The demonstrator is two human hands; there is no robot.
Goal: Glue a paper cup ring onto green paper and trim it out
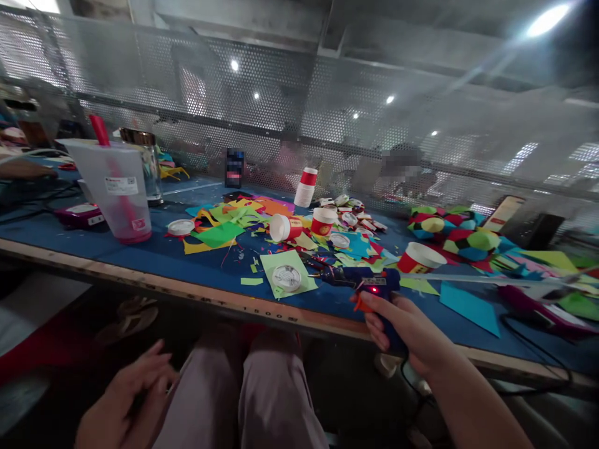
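Observation:
My right hand [393, 315] is wrapped round the handle of a blue hot glue gun [369, 279], with a finger by its orange trigger. A red light glows on the gun's side, and a long translucent glue stick [463, 278] sticks out of its back. The nozzle points left, close to a pale green paper square [269, 265] near the table edge. On that square lies a round white lid-like disc [286, 277]. My left hand [133, 396] is below the table edge beside my left leg, holding nothing visible, its fingers loosely bent and partly apart.
Paper cups [322, 221] stand and lie among coloured paper scraps [219, 224] on the blue table [201, 274]. A tumbler [115, 193] stands left. Patchwork paper balls [470, 242], a phone [503, 213] and a purple device [547, 312] with a cable are right. Mesh panels rise behind.

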